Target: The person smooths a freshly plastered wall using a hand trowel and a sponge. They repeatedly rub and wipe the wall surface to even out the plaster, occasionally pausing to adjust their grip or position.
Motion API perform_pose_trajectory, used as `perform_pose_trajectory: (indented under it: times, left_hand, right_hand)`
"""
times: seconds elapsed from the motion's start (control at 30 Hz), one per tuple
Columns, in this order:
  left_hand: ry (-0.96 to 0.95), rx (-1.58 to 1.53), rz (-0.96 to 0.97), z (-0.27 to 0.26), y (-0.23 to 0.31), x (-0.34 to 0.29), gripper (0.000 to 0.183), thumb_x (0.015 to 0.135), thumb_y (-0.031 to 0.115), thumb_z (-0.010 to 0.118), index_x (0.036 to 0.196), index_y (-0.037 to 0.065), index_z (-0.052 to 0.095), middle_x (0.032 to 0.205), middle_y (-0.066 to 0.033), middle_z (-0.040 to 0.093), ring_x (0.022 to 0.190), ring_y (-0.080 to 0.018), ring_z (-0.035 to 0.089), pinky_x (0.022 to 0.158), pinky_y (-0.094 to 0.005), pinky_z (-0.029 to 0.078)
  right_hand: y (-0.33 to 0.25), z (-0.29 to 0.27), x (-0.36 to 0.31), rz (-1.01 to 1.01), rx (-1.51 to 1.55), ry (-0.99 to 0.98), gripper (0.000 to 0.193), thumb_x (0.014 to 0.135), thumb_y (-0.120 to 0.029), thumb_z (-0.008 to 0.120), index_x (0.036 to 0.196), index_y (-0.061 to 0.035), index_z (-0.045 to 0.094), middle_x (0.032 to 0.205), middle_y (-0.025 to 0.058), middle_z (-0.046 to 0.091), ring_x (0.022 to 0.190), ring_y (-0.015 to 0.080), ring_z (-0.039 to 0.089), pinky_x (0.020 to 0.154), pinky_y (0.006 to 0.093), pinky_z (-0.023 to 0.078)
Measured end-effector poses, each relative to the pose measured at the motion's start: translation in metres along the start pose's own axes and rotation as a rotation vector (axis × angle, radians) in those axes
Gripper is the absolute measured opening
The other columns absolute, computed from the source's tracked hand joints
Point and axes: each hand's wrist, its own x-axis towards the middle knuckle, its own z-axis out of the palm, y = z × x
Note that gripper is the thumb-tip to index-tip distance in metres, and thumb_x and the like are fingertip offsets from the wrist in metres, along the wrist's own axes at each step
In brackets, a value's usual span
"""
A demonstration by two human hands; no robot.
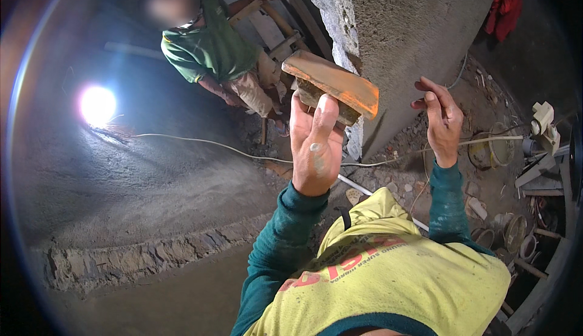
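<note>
The left hand (317, 148) pinches an orange-brown float (334, 84) before the concrete column (419, 44). The right hand (445, 125) is loosely spread.

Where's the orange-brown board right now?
Head view, just above centre: the orange-brown board is held up from below by the left hand, across the left edge of the rough grey column.
</note>
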Motion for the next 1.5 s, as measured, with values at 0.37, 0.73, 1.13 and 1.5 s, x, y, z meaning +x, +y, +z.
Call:
perform_pose_trajectory:
  times: [0.37, 0.73, 1.13, 1.5]
  left_hand:
    - [-0.003, 0.339, -0.174, 0.019, -0.020, -0.028, 0.061, 0.101, 0.024, 0.073, 0.142, -0.002, 0.037, 0.133, -0.0162, 0.055, 0.120, -0.0198, 0.058, 0.101, -0.0357, 0.050]
    - [0.242, 0.598, 0.360, 0.013, 0.019, -0.002, 0.055, 0.096, 0.012, 0.077, 0.136, -0.002, 0.041, 0.119, -0.0089, 0.055, 0.108, -0.0126, 0.055, 0.100, -0.0320, 0.046]
    - [0.354, 0.683, 0.206, 0.004, 0.004, -0.010, 0.046, 0.096, 0.015, 0.077, 0.123, -0.002, 0.044, 0.106, -0.0072, 0.056, 0.094, -0.0094, 0.053, 0.083, -0.0268, 0.046]
    - [0.480, 0.627, -0.042, -0.023, -0.040, -0.026, 0.046, 0.097, 0.019, 0.078, 0.117, -0.002, 0.043, 0.101, -0.0089, 0.062, 0.086, -0.0098, 0.060, 0.069, -0.0260, 0.050]
  right_hand:
    - [0.005, 0.000, -0.006, 0.006, -0.020, -0.025, 0.034, 0.110, -0.023, 0.059, 0.131, 0.0001, 0.072, 0.117, 0.0139, 0.074, 0.090, 0.0203, 0.077, 0.080, 0.0330, 0.060]
    - [0.015, -0.002, -0.009, 0.004, -0.029, -0.016, 0.038, 0.110, -0.028, 0.057, 0.130, 0.0013, 0.072, 0.116, 0.0158, 0.075, 0.088, 0.0218, 0.077, 0.082, 0.0349, 0.059]
    - [-0.006, 0.027, -0.040, -0.017, 0.001, -0.188, 0.028, 0.108, -0.019, 0.062, 0.123, 0.0015, 0.072, 0.106, 0.0089, 0.074, 0.084, 0.0139, 0.070, 0.074, 0.0284, 0.057]
    - [-0.001, 0.095, -0.093, 0.495, 0.382, -0.294, 0.050, 0.107, -0.046, 0.065, 0.117, 0.0028, 0.070, 0.089, 0.0023, 0.069, 0.067, 0.0059, 0.061, 0.058, 0.0228, 0.048]
